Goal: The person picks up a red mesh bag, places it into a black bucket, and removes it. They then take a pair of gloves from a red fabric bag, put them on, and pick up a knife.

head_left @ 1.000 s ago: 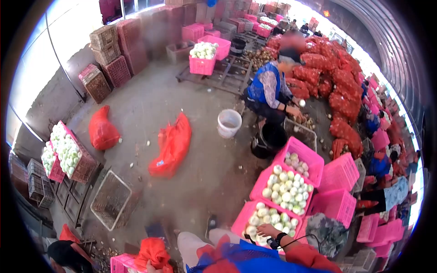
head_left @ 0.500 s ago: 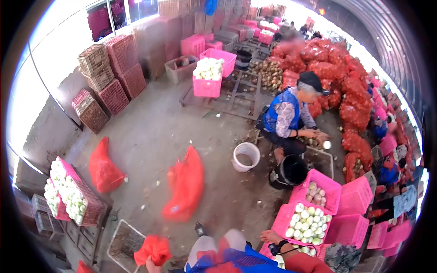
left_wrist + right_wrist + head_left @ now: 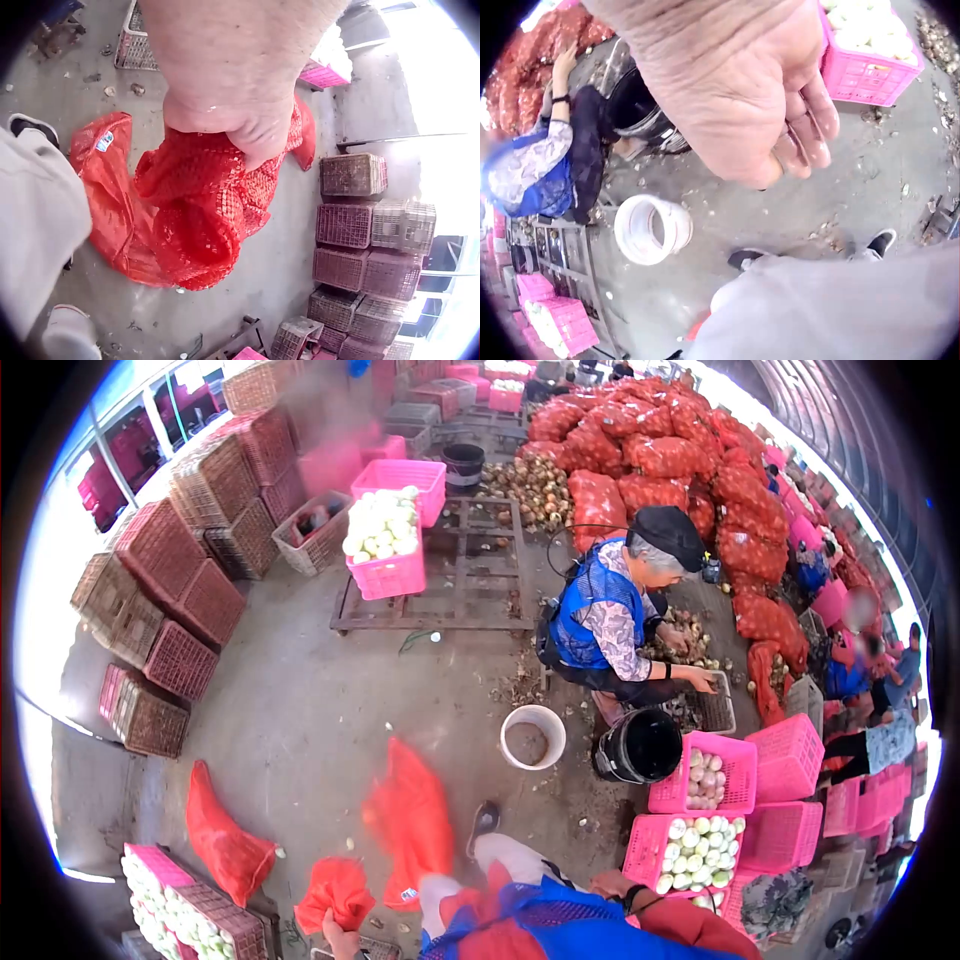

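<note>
My left hand [image 3: 225, 112] grips a red mesh bag [image 3: 195, 217] by its gathered part, and the bag hangs over the concrete floor. In the head view the same bag [image 3: 335, 895] shows at the bottom, left of my legs. My right hand [image 3: 742, 105] holds nothing; its fingers are relaxed and slightly bent. That hand lies close to a pink crate [image 3: 640, 850] full of pale peeled onions [image 3: 700, 855], at the lower right of the head view. Another red bag [image 3: 410, 810] lies on the floor in front of my legs.
A person in a blue vest [image 3: 590, 610] crouches ahead beside a black bucket [image 3: 640, 745] and a white bucket [image 3: 532, 738]. A third red bag [image 3: 225, 840] and a crate of onions [image 3: 240, 930] are at left. Stacked crates [image 3: 180, 590] line the wall; filled red sacks [image 3: 665, 455] are heaped behind.
My right hand has left the onions in the crate and moved beside it. The left hand keeps the red mesh bag. My view has shifted, and the crouching person's arm now reaches toward the basket.
</note>
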A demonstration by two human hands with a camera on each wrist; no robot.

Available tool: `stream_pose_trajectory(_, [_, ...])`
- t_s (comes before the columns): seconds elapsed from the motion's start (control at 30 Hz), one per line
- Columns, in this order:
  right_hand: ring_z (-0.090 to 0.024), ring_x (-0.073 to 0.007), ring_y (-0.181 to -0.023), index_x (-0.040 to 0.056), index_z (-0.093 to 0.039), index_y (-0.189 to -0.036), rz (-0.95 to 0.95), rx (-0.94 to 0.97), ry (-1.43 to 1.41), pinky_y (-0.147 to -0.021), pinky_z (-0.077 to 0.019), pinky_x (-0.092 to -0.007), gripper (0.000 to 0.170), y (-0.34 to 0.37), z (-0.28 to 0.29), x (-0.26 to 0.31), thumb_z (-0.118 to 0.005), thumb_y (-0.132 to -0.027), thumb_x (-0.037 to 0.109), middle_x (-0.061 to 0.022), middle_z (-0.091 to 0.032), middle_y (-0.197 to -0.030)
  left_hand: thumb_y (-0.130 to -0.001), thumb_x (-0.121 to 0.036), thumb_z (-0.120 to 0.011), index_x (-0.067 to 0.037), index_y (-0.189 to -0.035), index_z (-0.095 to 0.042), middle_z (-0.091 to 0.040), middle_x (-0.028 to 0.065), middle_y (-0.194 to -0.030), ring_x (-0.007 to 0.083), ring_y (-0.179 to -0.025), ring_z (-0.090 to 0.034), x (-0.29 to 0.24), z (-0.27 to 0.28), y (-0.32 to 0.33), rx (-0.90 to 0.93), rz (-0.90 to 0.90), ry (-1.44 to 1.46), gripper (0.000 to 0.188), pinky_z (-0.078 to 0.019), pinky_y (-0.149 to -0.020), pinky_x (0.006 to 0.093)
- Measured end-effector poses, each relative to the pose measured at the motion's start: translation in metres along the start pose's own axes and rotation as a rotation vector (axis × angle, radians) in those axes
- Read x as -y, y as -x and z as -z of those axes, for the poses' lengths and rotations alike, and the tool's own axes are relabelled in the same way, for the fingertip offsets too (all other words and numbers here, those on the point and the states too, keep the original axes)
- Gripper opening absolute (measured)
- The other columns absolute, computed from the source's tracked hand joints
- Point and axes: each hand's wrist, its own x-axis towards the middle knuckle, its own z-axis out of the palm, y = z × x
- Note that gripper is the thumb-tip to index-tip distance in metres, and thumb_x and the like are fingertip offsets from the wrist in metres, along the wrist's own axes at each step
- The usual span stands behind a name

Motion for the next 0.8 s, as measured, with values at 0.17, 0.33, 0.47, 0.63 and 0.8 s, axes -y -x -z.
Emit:
stream_pose_trajectory(0.17, [-0.07, -0.0172, -0.088, 0.01, -0.062, -0.128, -0.241, -0.314, -1.322, -0.072, -0.0571, -0.0338, 0.031, -0.056, 0.175, 0.049, -0.055, -0.1, 0.021, -0.0052, -0.071, -0.109, -0.097, -0.03, -0.049, -0.008, -0.135, -0.056, -0.064, 0.0121, -0.133, 0.0342, -0.121, -0.062, -0.025, -0.094, -0.042, -0.072, 0.065, 0.053, 0.044, -0.0478, -0.106, 0.0553])
stream_pose_trajectory(0.33, [-0.069, -0.0143, -0.095, 0.0086, -0.061, -0.129, -0.114, -0.481, -1.33, -0.078, -0.0562, -0.0306, 0.03, -0.089, 0.34, 0.109, -0.056, -0.101, 0.02, -0.0041, -0.07, -0.117, -0.096, -0.031, -0.048, -0.009, -0.139, -0.052, -0.06, 0.0129, -0.138, 0.0359, -0.125, -0.059, -0.057, -0.172, -0.125, 0.063, 0.095, -0.066, 0.049, -0.0452, -0.107, 0.0586])
stream_pose_trajectory(0.47, [-0.069, -0.0154, -0.098, 0.0079, -0.058, -0.133, -0.033, -0.556, -1.487, -0.082, -0.0554, -0.0302, 0.034, -0.117, 0.403, 0.129, -0.056, -0.102, 0.021, -0.0053, -0.069, -0.119, -0.097, -0.028, -0.051, -0.01, -0.14, -0.051, -0.062, 0.0119, -0.136, 0.0342, -0.123, -0.06, -0.099, -0.254, -0.204, 0.005, 0.19, -0.058, 0.046, -0.0465, -0.107, 0.0561])
stream_pose_trajectory(0.63, [-0.068, -0.0192, -0.107, 0.004, -0.057, -0.133, -0.096, -0.61, -1.534, -0.088, -0.0541, -0.0314, 0.038, -0.15, 0.476, 0.153, -0.059, -0.1, 0.021, -0.0105, -0.068, -0.125, -0.097, -0.027, -0.055, -0.01, -0.138, -0.053, -0.063, 0.0111, -0.135, 0.0334, -0.12, -0.062, -0.147, -0.401, -0.301, -0.08, 0.24, -0.14, 0.045, -0.048, -0.105, 0.0557])
stream_pose_trajectory(0.8, [-0.068, -0.021, -0.11, 0.0024, -0.056, -0.134, 0.0, -0.687, -1.632, -0.092, -0.0541, -0.0339, 0.036, -0.153, 0.569, 0.194, -0.055, -0.1, 0.014, -0.0115, -0.068, -0.124, -0.096, -0.02, -0.059, -0.005, -0.137, -0.052, -0.063, 0.0152, -0.132, 0.0343, -0.116, -0.064, -0.179, -0.537, -0.369, 0.078, 0.046, -0.292, 0.045, -0.0504, -0.103, 0.0552])
